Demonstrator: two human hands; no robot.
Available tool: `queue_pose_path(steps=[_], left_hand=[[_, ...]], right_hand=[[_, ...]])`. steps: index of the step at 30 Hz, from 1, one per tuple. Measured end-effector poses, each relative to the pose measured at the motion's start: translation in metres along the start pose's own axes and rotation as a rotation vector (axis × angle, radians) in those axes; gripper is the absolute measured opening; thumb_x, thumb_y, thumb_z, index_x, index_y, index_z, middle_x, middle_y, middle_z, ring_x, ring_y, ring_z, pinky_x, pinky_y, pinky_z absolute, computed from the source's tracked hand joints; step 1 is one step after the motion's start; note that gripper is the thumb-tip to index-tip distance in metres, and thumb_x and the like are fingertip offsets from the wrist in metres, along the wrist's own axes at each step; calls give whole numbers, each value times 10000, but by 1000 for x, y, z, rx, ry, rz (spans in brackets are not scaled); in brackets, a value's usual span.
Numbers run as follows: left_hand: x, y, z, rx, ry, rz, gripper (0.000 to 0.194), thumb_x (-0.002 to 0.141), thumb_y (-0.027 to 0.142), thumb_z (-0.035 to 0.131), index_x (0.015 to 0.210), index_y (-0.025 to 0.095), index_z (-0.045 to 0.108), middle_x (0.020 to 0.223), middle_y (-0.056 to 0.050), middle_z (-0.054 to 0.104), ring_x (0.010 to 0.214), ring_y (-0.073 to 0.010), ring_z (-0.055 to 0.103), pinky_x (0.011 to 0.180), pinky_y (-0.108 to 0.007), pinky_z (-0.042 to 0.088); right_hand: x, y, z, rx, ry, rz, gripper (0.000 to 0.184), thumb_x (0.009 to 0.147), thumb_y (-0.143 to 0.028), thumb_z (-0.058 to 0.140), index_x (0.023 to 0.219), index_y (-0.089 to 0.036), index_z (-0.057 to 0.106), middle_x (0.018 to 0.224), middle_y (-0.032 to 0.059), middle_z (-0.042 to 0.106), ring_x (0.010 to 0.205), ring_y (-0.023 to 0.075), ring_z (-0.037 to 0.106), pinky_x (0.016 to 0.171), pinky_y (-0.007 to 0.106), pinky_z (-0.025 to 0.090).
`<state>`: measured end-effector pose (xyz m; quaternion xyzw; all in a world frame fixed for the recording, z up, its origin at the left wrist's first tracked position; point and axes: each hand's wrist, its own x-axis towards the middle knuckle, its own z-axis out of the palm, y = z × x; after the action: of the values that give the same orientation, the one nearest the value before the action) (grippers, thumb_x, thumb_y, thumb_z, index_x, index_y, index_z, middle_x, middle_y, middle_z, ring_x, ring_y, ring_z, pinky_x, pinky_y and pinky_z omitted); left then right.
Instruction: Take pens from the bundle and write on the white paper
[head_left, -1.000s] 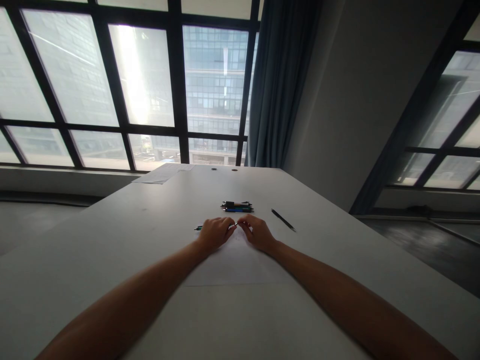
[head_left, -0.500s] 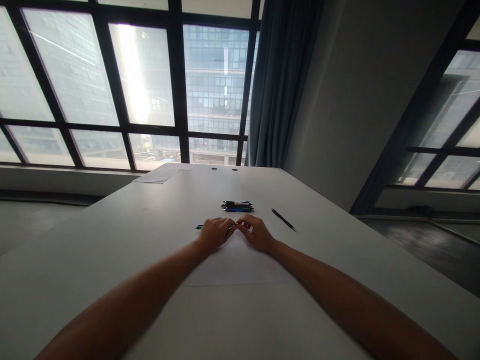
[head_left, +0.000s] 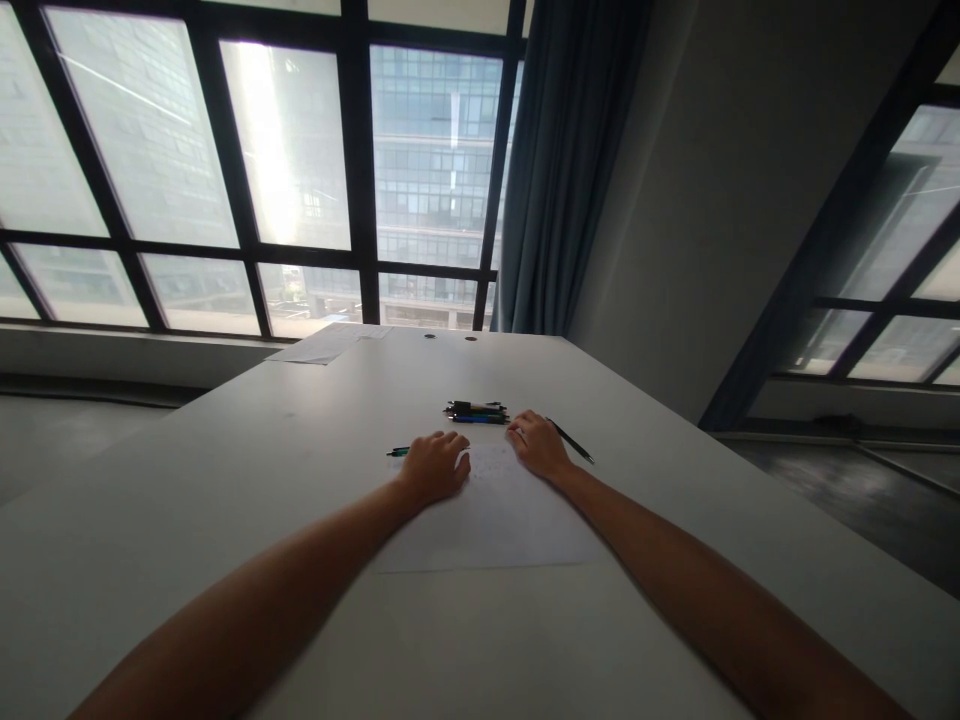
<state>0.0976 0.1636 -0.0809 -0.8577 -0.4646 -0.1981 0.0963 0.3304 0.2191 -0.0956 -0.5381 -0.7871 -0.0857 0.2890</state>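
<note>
My left hand (head_left: 433, 468) rests at the upper edge of a white sheet of paper (head_left: 487, 515), fingers curled over a slim pen (head_left: 398, 452). Only the pen's green-and-black end shows, sticking out to the left; the rest is hidden under the hand. My right hand (head_left: 534, 445) lies apart from it, palm down and holding nothing, close beside a black pen (head_left: 570, 441). A small bundle of several dark pens with blue and green barrels (head_left: 475, 413) lies just beyond my hands on the white table (head_left: 225, 480).
Loose papers (head_left: 326, 343) lie at the far end of the table, near two small round holes (head_left: 450, 337). Beyond the table are large dark-framed windows (head_left: 292, 170) and a blue curtain (head_left: 562, 170). The table's right edge drops to a dark floor (head_left: 840, 470).
My right hand has moved right and forward, away from my left hand, and now sits next to the black pen. The two hands no longer touch, and the pen tip between them is gone from view.
</note>
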Motion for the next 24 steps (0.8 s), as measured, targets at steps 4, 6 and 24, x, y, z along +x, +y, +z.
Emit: queue_pose_path(steps=[4,6,24], left_hand=[[1,1,1,11,-4,-11,256,899,260,429,1019,188,643,983,-76,674,900,-231,623,714,-332,487],[1,0,2,24,-8,-12,259,895,252,424,998,180,650,982,-80,671,897,-237,623,702,-334,490],[4,-3,4,44,37,40,248,901,238,437,942,161,669,924,-79,681,900,-226,601,716,-328,498]], right_hand=[[0,-1,4,-34,-42,0,157,880,-215,548,848,-174,695,991,80,659,925,203,581,843,323,387],[-1,-2,4,-41,-46,6,151,867,-211,555,835,-174,698,988,81,662,921,208,580,835,325,383],[-13,-40,-8,63,185,-201,247,693,-55,509,872,-172,633,969,78,661,974,223,571,846,353,361]])
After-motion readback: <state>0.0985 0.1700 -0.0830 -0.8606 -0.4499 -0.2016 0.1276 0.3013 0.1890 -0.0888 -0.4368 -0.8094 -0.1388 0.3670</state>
